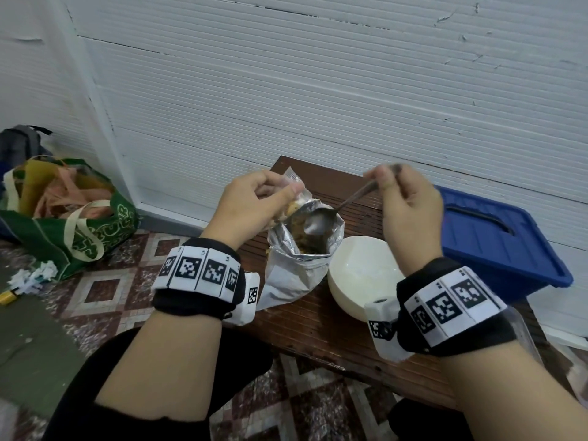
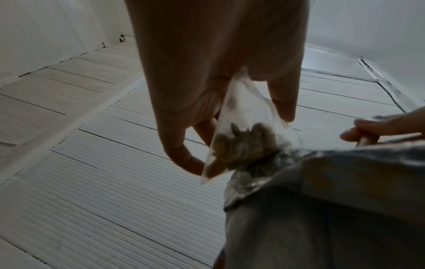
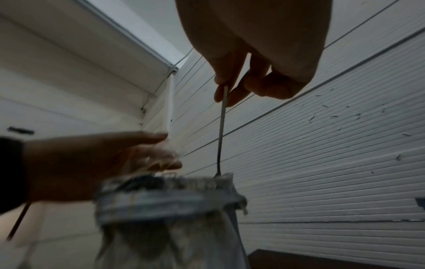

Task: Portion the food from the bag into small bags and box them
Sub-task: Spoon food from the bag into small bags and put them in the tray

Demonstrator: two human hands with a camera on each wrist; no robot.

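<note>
A person seated at a low wooden table [image 1: 318,326] portions food from a foil bag [image 1: 299,259] that stands open on it. The left hand [image 1: 251,205] pinches a small clear bag [image 2: 243,138] between thumb and fingers, just above the foil bag's left rim; brownish food [image 2: 246,147] sits in the clear bag's lower end. The right hand [image 1: 410,208] grips the handle of a metal spoon [image 1: 318,221] between thumb and curled fingers, above and to the right of the foil bag, with the spoon's bowl dipped into the bag's mouth. More food shows dark inside the foil bag. A white bowl [image 1: 359,275] stands on the table touching the foil bag's right side. A blue box [image 1: 496,243] with its lid on sits further right of the foil bag, beyond the bowl. Well to the left of the foil bag, on the tiled floor [image 1: 105,288], stands a green tote [image 1: 73,224] stuffed with cloth.
</note>
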